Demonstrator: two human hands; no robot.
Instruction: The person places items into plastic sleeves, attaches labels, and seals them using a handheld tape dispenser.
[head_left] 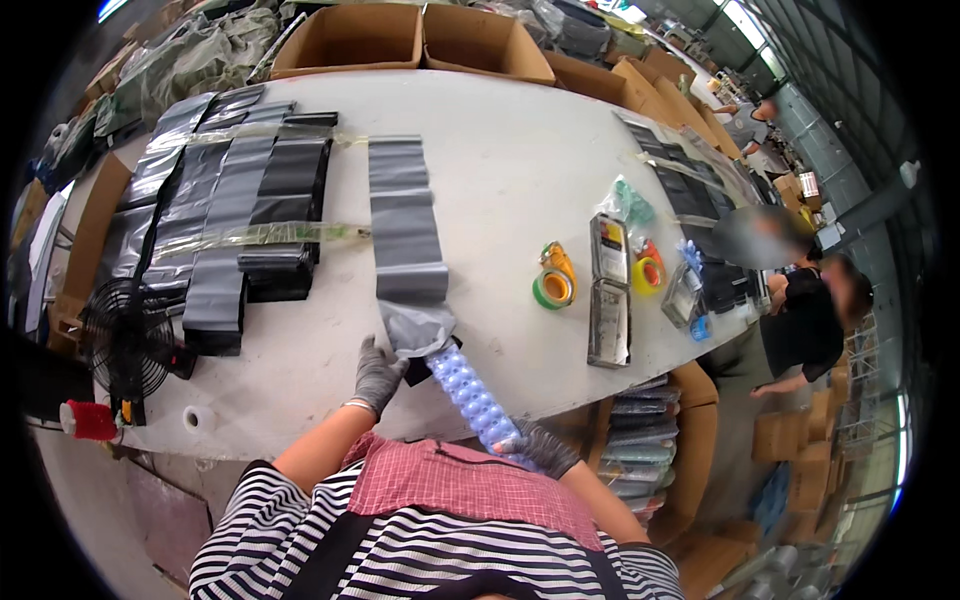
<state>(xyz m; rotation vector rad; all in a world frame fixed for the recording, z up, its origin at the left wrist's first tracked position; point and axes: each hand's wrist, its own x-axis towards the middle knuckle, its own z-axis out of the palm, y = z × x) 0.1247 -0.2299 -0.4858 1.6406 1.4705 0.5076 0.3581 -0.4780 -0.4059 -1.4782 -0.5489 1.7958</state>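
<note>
A long grey plastic mailing bag [407, 232] lies down the middle of the table, its near end crumpled and gaping. A bluish, translucent strip with rows of rounded bumps [468, 392] runs slantwise from that bag mouth toward my body; its far end is hidden inside the bag. My right hand [545, 447], in a dark grey glove, is closed round the strip's near end. At the left edge of the bag mouth, my gloved left hand [380, 378] grips the plastic, with some fingertips hidden. Black plastic [420, 370] shows under the mouth.
Stacked grey and black bags [225, 200] cover the table's left. A black fan [128, 335], red thread spool [88, 420] and white roll [199, 418] stand near left. Tape dispensers [555, 277] and a metal tray [608, 290] lie right. A carton of packages [690, 450] stands below; people [805, 315] work beyond.
</note>
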